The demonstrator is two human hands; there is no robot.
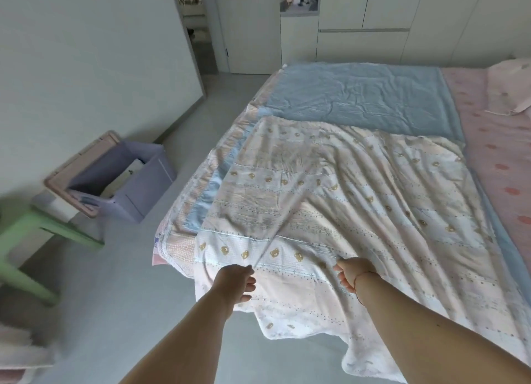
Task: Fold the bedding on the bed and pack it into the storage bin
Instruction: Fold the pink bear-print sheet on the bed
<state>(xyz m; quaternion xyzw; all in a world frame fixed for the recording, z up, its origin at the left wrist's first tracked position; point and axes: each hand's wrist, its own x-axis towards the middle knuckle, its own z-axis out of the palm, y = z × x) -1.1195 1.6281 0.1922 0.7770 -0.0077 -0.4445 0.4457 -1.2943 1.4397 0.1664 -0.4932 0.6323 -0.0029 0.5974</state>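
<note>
A pale patchwork quilt (359, 188) with small bear prints lies spread over the near half of the bed, its blue underside (359, 96) turned up at the far end. Its near edge hangs off the bed toward me. My left hand (237, 283) grips a raised fold of the quilt near that edge. My right hand (355, 271) pinches the quilt a little to the right, and taut creases run from both hands across the fabric. The lilac storage bin (138, 194) stands open on the floor to the left of the bed, with something pale inside.
A pink dotted sheet (494, 159) covers the mattress on the right, with a pink pillow (508, 87) at the far right. A green stool (37, 234) stands at the left beside the bin. Grey floor runs between bed and wall. White wardrobes line the back.
</note>
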